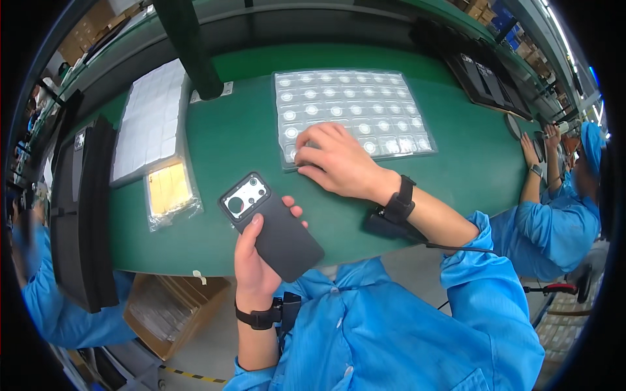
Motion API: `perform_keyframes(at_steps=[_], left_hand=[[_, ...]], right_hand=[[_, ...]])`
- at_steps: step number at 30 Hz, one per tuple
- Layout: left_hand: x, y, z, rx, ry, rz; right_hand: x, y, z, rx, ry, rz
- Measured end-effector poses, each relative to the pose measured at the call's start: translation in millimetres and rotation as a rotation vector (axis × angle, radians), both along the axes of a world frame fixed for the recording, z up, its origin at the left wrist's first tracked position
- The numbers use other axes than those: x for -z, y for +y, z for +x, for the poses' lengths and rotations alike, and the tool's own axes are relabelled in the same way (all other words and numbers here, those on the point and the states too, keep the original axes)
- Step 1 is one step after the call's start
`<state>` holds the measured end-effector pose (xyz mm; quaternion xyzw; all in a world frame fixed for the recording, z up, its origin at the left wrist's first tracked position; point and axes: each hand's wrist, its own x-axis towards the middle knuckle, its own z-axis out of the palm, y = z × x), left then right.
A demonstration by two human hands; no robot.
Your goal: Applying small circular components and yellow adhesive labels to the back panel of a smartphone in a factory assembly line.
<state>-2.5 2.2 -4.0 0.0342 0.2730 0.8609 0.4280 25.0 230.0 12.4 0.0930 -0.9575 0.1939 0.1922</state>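
Observation:
My left hand (pixel 256 264) grips a dark grey phone cover (pixel 284 246), its thumb lying along the near side and its fingertips showing at the far edge. At the cover's upper end is a white camera area (pixel 246 197) with round holes. My right hand (pixel 342 159) rests over the lower left part of a clear plastic tray (pixel 407 124). Its fingers are bent together with the thumb close to them, and what lies under the fingertips is hidden. Rows of small round white parts (pixel 353 110) fill the tray's pockets.
A stack of white sheets (pixel 149 120) and a bag of yellow pieces (pixel 169 189) lie left on the green table (pixel 225 137). Black trays (pixel 85 215) with phone covers stand far left, more (pixel 486 85) far right. A post (pixel 189 49) rises behind. Another person (pixel 548 215) sits right.

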Motion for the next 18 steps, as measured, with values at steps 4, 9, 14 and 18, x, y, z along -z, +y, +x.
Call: perform_keyframes(at_steps=[4,9,14,18], left_hand=[[-7.2,-0.3,1.2,-0.072,-0.014,-0.036],[-11.4,17.2,-9.7,-0.157,-0.107,-0.046],[-13.4,25.3,-8.7,-0.178,-0.035,-0.083],[-25.9,36.6,-3.6,-0.221,0.061,-0.229]], right_hand=[[-7.5,-1.6,-4.5,-0.066,-0.05,-0.22],[-10.2,1.3,-2.4,-0.154,-0.052,-0.427],[-16.9,1.8,-0.9,-0.122,-0.079,-0.527],[-27.2,0.5,3.1,-0.148,-0.241,-0.684]])
